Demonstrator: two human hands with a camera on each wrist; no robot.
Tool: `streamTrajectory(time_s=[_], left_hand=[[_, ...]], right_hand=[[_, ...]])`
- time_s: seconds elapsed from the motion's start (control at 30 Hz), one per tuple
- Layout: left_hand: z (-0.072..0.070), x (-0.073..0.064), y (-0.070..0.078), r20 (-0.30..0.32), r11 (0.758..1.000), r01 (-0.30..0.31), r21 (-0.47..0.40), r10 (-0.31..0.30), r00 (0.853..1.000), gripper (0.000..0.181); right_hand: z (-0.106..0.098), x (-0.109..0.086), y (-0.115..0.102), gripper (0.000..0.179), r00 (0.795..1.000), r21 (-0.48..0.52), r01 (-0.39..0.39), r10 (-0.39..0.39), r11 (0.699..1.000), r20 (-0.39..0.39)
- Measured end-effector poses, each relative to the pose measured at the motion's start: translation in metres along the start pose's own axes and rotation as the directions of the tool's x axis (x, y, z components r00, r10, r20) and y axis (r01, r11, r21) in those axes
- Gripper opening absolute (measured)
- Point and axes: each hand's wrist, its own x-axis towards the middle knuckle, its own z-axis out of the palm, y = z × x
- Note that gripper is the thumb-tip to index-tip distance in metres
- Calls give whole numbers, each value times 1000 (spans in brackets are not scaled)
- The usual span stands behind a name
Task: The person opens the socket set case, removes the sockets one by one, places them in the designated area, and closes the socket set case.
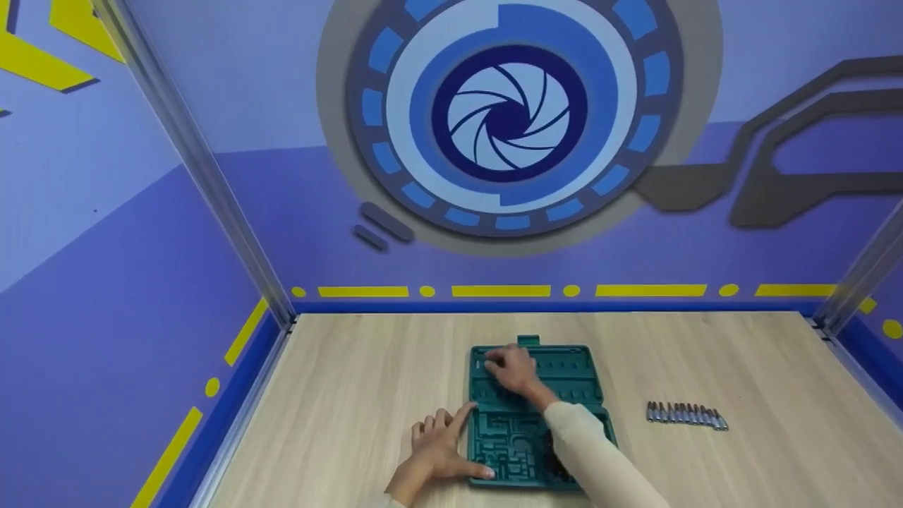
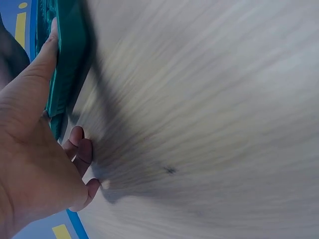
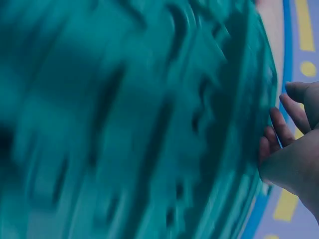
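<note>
A green plastic tool case [image 1: 494,408] lies unfolded on the table, its two halves full of moulded slots. My right hand [image 1: 513,368] reaches over the upper half, its fingertips near the top left corner. Close to those fingertips, a small pale piece [image 1: 478,365] shows in the case. In the right wrist view the fingers [image 3: 284,130] are loosely bent, and I see nothing held between them. My left hand [image 1: 439,448] is spread at the case's left side, the thumb [image 2: 48,47] resting on the lower half's rim and the other fingers beside it over the tabletop.
A row of several metal bits [image 1: 686,415] lies on the wooden table [image 1: 353,395], right of the case. Dark items [image 1: 557,458] in the lower half are partly hidden by the right sleeve [image 1: 600,451]. Printed wall panels [image 1: 395,268] enclose the back and sides.
</note>
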Motion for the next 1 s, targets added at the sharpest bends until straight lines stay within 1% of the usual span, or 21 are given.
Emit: streamTrajectory(time_s=[0.07, 0.13, 0.17, 0.23, 0.37, 0.43, 0.5, 0.57, 0.67, 0.8, 1.0], left_hand=[[5, 1, 2, 11, 1000, -5, -5, 5, 1000, 120], [8, 0, 4, 22, 1000, -6, -7, 6, 1000, 120], [8, -1, 5, 23, 1000, -2, -6, 2, 1000, 119], [6, -3, 5, 30, 1000, 8, -3, -8, 1000, 120], [-1, -5, 1, 39, 1000, 22, -19, -21, 999, 121], [-3, -3, -1, 42, 999, 25, -29, -23, 999, 122], [-4, 1, 0, 37, 999, 20, -26, -19, 999, 123], [-7, 0, 3, 32, 1000, 16, -16, -15, 999, 122], [-8, -1, 6, 34, 1000, 20, -3, -20, 999, 121], [-8, -1, 6, 34, 1000, 30, 0, -30, 999, 120], [-5, 2, 0, 49, 999, 30, -19, -29, 998, 120]], right_hand=[[8, -1, -1, 27, 998, -48, -69, 68, 996, -15], [14, -3, -2, 29, 992, -67, -130, 129, 989, -17], [16, -3, -2, 30, 989, -65, -148, 147, 987, -14], [18, -3, -5, 31, 987, -59, -159, 160, 985, 1], [18, 4, -12, 31, 978, -15, -201, 201, 980, 52], [16, 9, -15, 31, 968, 33, -244, 241, 969, 71], [13, 14, -15, 28, 959, 91, -279, 273, 956, 70], [12, 15, -17, 21, 956, 141, -292, 287, 946, 57], [13, 15, -19, 13, 959, 152, -282, 282, 947, 25], [17, 15, -19, 14, 961, 136, -275, 277, 952, 8], [20, 13, -16, 15, 956, 204, -280, 291, 938, -27]])
